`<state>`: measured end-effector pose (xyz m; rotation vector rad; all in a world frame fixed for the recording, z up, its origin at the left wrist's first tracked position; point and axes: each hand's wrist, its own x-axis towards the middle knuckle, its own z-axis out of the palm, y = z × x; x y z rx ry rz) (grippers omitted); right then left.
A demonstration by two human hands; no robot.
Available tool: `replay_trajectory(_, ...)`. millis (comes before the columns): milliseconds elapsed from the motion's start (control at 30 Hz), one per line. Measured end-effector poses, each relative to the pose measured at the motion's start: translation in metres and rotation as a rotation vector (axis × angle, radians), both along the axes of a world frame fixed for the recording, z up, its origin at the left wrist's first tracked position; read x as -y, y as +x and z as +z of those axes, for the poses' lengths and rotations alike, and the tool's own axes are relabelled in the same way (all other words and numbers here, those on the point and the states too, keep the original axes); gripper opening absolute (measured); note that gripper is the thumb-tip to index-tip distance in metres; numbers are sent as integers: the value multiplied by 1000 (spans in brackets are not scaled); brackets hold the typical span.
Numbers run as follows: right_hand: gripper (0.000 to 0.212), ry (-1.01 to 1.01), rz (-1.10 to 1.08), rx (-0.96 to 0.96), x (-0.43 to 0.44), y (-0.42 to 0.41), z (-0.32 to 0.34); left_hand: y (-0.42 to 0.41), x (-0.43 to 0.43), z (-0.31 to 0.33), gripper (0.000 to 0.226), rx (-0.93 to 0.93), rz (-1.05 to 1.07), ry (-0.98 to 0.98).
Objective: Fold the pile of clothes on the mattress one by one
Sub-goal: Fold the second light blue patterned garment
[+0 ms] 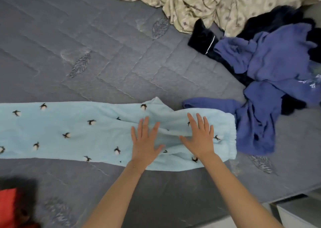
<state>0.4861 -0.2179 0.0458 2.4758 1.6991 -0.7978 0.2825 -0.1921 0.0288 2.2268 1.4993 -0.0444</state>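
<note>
Pale-blue trousers (78,132) with small black-and-white motifs, on a grey leaf-quilted mattress (104,54). Right of the trousers: periwinkle and black clothes (271,62). Beyond the trousers: beige diamond-patterned sheet (191,0).

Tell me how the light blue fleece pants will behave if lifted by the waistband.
Likely floppy: the light blue fleece pants wrinkle between the left hand and right hand. Probably light and grippy, given the fuzzy surface. The long legs would likely dangle.
</note>
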Motion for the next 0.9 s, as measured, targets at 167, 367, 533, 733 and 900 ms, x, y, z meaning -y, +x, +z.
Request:
replay_trajectory(167,89,-57,-224,-23,32,60,-9,58,35,-6,50,55,-245,-98)
replay_trajectory(367,99,-86,-432,-168,56,97,-19,77,58,-13,22,57,-256,-205)
replay_trajectory(533,116,-50,-669,-300,57,107,-26,65,65,-24,25,128,-261,-297)
replay_trajectory(733,44,-62,-815,-324,51,107,-19,67,55,-9,38,83,-91,-88)
replay_trajectory(900,41,117,-733,-650,33,74,15,53,37,4,63,-60,36,-493)
